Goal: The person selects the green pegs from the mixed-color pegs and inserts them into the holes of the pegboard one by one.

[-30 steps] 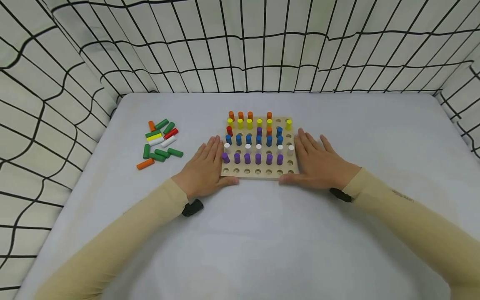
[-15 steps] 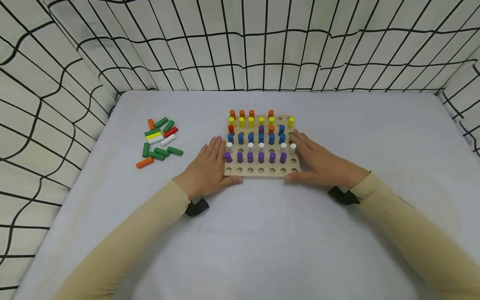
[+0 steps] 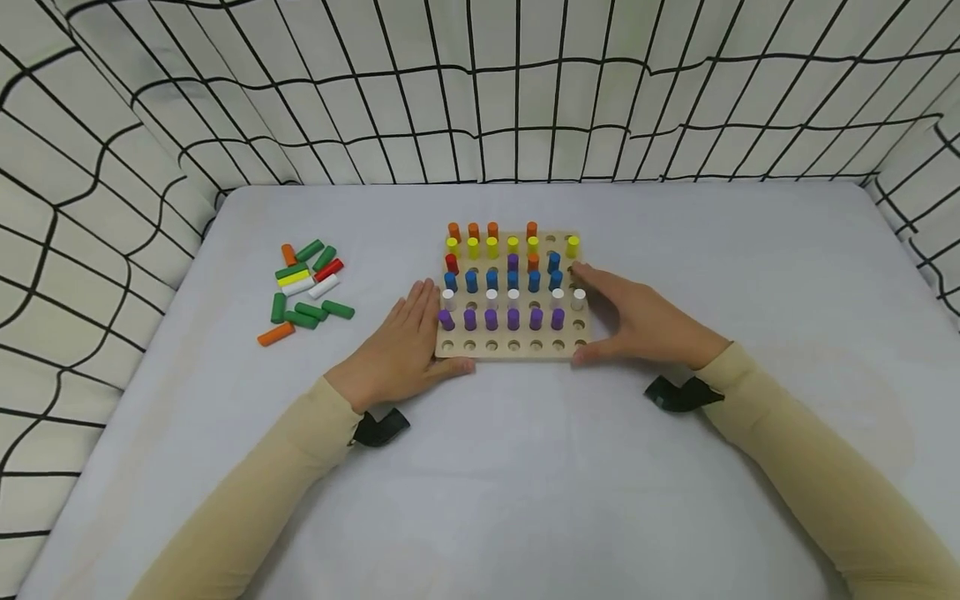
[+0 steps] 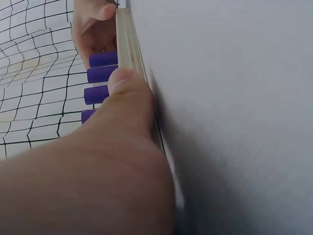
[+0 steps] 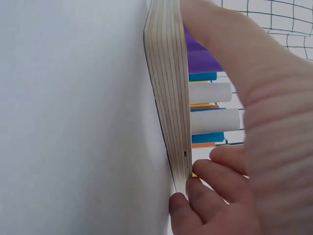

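Observation:
A wooden pegboard [image 3: 525, 333] lies on the white table, with rows of orange, yellow, blue, white and purple pegs upright in its holes. My left hand [image 3: 390, 350] lies flat along its left side, the thumb stretched along the front edge. At the other side, my right hand [image 3: 637, 317] touches the board with arched fingers at the right edge and the thumb at the front right corner. Purple pegs [image 4: 100, 75] stand beyond my left thumb in the left wrist view. In the right wrist view, fingertips [image 5: 195, 188] meet the layered board edge [image 5: 168, 88] near white pegs [image 5: 215, 120].
Left of the board lies a loose group of pegs: several green pegs [image 3: 338, 310], orange pegs [image 3: 276, 334], a red peg [image 3: 328, 269], a yellow peg [image 3: 293, 277] and white pegs [image 3: 324, 287]. White walls with a black grid [image 3: 517, 100] enclose the table.
My right hand's fingers, spread flat beside the board earlier, have drawn together and arched at its right edge. The left hand keeps its place along the board. The head view has shifted slightly.

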### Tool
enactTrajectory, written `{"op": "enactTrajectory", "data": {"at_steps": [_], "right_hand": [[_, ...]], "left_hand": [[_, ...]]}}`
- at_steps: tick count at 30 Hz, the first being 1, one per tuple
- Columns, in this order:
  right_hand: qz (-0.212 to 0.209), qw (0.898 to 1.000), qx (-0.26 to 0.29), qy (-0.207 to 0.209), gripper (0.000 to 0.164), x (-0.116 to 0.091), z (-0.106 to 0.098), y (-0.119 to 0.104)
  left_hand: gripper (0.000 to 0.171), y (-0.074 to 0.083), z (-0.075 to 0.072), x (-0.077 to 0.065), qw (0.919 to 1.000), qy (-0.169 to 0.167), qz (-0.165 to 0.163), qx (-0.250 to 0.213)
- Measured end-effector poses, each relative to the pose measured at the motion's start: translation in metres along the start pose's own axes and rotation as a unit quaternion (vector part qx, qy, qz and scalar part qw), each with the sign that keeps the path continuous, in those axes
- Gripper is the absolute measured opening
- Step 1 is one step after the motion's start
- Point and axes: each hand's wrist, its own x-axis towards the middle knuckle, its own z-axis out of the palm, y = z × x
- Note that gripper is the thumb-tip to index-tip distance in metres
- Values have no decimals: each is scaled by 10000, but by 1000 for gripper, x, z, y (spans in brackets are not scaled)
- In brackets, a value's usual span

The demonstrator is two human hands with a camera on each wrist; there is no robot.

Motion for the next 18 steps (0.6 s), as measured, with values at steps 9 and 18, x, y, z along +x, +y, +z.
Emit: {"op": "enactTrajectory", "data": {"at_steps": [9,18], "right_hand": [[39,9852,1680,322,123,-1,4,6],[483,9669,2507,-34,131,0,5,9]], "left_hand": [[118,-1,3,1,9999,69,46,-136],[119,-4,2,0,9999,31,58,-123]]}}
